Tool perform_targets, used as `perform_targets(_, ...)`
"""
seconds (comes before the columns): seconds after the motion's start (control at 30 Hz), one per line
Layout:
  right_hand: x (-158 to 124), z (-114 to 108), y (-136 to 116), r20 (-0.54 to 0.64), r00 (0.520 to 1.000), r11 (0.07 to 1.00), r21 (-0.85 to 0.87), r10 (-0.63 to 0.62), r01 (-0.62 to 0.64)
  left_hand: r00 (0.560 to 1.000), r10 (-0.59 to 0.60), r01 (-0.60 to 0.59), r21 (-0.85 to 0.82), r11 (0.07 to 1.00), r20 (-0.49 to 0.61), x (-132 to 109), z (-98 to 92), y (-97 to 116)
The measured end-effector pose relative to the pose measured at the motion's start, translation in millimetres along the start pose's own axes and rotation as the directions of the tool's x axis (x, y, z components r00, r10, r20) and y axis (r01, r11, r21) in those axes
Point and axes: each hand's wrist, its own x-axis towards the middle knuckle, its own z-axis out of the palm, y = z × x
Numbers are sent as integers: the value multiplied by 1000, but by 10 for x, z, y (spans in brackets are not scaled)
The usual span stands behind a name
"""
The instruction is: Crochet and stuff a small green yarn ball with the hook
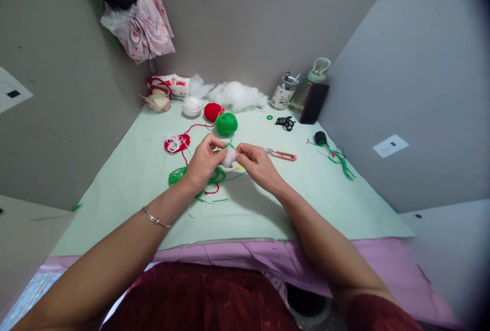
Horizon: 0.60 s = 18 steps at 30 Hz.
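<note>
Nearest me, a green yarn scrap (pixel 220 199) lies on the table (pixel 260 218), with a tangle of green yarn (pixel 177 175) beside my left wrist. Farther in, about mid-table, my left hand (pixel 207 161) pinches a tuft of white stuffing (pixel 229 158) between thumb and fingers, while my right hand (pixel 257 165) has its fingertips gathered against the tuft's right side.

I'd judge this work partway: the tuft is apart from the main pile and between my fingers, but its white shows bare, and green yarn at its far edge seems to lead, uncut, to the green ball (pixel 226 124). Whether my fingers hide more green work, I can't tell. The tuft is roundish, with no clear long axis and no end that points anywhere.

Beyond the green ball sits a red ball (pixel 213 112), and at the back, the stuffing pile (pixel 237 95), with plenty left.
</note>
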Motion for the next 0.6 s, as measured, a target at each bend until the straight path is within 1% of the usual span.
perform_targets(0.07,-29,54,-20,-15,999,994,-96,-43,42,998,42,-40,48,998,-40,12,-2,-33)
perform_targets(0.13,-41,105,-26,-24,997,991,-116,-74,71,992,95,-88,91,992,-78,11,4,-54)
perform_targets(0.2,-28,136,-18,-28,997,997,-27,-67,66,983,149,-137,115,984,-105,-4,20,-61)
perform_targets(0.3,12,134,4,-59,998,991,134,2,5,973,207,-195,111,974,-102,-43,52,-46)
perform_targets(0.37,29,117,10,-93,995,987,159,35,-20,974,214,-207,92,974,-72,-70,63,-25)
perform_targets(0.5,24,87,8,-168,985,993,114,37,-17,985,170,-170,39,985,4,-89,41,18)
perform_targets(0.6,19,48,14,-162,986,996,87,28,-15,991,129,-130,8,992,43,-65,4,33)
